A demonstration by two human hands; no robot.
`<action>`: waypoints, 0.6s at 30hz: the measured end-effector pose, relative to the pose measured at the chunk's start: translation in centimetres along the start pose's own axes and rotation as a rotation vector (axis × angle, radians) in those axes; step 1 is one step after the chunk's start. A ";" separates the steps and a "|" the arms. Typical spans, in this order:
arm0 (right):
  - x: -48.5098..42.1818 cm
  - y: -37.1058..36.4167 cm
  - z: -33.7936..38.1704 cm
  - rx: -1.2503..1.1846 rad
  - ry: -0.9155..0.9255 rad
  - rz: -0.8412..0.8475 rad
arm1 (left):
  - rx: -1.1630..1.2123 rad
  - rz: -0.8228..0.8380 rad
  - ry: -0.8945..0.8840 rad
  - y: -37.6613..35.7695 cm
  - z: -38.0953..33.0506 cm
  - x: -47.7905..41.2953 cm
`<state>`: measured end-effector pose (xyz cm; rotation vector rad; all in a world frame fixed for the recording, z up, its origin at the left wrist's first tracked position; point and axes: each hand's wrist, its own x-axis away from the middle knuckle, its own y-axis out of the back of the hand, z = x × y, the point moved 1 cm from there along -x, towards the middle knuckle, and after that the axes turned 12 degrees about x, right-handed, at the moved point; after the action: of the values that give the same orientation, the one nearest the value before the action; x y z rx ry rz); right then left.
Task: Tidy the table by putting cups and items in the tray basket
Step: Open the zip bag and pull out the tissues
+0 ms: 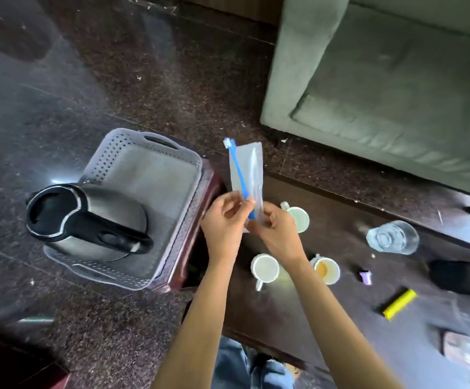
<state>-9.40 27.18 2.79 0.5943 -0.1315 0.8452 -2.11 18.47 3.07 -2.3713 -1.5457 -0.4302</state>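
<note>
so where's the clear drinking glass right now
In the head view the clear drinking glass sits on the dark wooden table, at the right, just beyond the small purple object.

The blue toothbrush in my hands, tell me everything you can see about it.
The toothbrush has a slim blue plastic handle and a small head with pale bristles. It stands nearly upright, head up, along the left edge of a translucent sleeve, with the head poking past the top corner. Its lower end is hidden between the left hand and right hand, both pinching the sleeve above the table.
</note>
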 end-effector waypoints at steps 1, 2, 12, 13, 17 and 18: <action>1.1 0.9 -0.5 -0.020 -0.009 0.012 | -0.075 0.028 -0.016 -0.6 0.3 1.0; 2.2 1.9 -1.3 -0.030 -0.026 0.020 | -0.143 0.050 -0.026 -1.2 0.6 2.0; 12.0 9.6 -8.0 0.001 -0.283 -0.232 | -0.202 0.090 0.125 -6.7 2.6 12.6; 12.9 10.4 -8.5 0.005 -0.309 -0.266 | -0.197 0.100 0.130 -7.1 2.7 13.6; 16.5 13.1 -9.3 0.037 -0.325 -0.367 | -0.236 0.162 0.053 -8.5 2.3 17.2; 17.2 13.6 -9.5 0.081 -0.288 -0.419 | -0.249 0.186 0.033 -8.9 2.2 18.1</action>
<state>-9.08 50.76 6.71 0.7853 -0.2257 0.3571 -3.14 37.89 8.77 -2.6498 -1.3078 -0.6486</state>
